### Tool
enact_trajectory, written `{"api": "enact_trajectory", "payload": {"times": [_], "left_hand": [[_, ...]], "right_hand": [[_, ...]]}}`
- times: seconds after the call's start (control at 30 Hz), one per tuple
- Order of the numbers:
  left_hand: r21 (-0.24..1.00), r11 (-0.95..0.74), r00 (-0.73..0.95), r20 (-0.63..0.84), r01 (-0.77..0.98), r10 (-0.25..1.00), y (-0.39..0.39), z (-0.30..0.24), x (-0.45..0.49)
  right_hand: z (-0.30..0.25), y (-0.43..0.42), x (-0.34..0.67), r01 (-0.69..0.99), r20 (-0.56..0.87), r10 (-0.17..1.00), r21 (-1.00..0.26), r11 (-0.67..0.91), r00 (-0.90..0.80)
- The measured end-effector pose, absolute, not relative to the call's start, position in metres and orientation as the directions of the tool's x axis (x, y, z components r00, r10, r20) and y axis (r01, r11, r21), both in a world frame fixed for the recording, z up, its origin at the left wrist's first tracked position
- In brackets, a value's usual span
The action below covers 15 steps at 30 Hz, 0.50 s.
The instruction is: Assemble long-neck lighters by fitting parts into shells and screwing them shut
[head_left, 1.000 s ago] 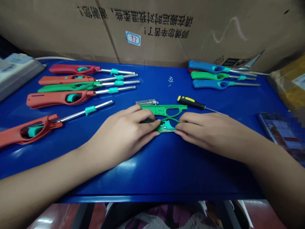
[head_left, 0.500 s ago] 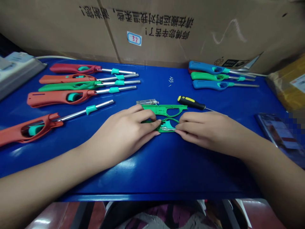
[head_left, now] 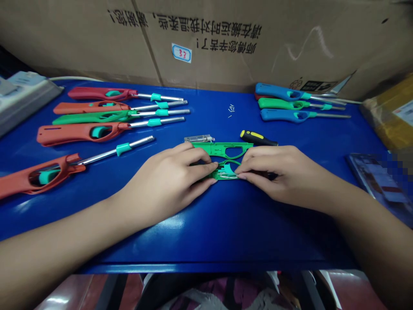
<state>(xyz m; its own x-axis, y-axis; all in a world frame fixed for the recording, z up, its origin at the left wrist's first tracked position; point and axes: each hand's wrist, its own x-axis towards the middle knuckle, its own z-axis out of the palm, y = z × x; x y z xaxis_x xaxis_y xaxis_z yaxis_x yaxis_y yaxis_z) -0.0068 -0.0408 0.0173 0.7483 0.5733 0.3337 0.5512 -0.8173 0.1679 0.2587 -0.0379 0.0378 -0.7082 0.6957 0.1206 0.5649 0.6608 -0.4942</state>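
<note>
My left hand (head_left: 176, 181) is closed on the left part of a green lighter shell half (head_left: 222, 177) lying on the blue table. Inside that half sit a teal trigger (head_left: 229, 168) and a thin pale wire. At the shell's right end my right hand (head_left: 274, 172) pinches with thumb and forefinger; what exactly lies between the fingertips is too small to make out. Just behind lies the other green shell half (head_left: 222, 149), and a clear fuel tank (head_left: 198, 138) rests behind its left end. A black and yellow screwdriver (head_left: 258, 138) lies behind my right hand, its shaft hidden.
Several long-necked lighters (head_left: 84, 132) lie at the left, and more lighters (head_left: 284, 114) at the back right. Small screws (head_left: 231, 108) are scattered mid-table. A cardboard box (head_left: 206, 64) stands along the back. A phone (head_left: 377, 178) lies at the right, a power strip (head_left: 29, 90) at the far left.
My right hand has shifted and turned slightly, with its back raised and the thumb showing more. It now covers the screwdriver's shaft. My left hand stays in place.
</note>
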Motion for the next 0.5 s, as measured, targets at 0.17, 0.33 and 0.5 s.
{"api": "enact_trajectory", "payload": {"times": [0.17,0.33,0.5], "left_hand": [[0.167,-0.82,0.751,0.336,0.547,0.569,-0.0408,0.0174,-0.0069],[0.17,-0.827,0.75,0.353,0.536,0.559,-0.0408,0.017,-0.0063],[0.168,-0.821,0.746,0.349,0.545,0.567,-0.0414,0.0174,-0.0054]], "right_hand": [[0.0375,-0.0363,0.2564,0.579,0.127,0.72,-0.508,0.638,-0.682],[0.0367,-0.0369,0.2562,0.573,0.136,0.698,-0.473,0.67,-0.703],[0.0348,-0.0366,0.2569,0.565,0.177,0.688,-0.448,0.693,-0.704]]}}
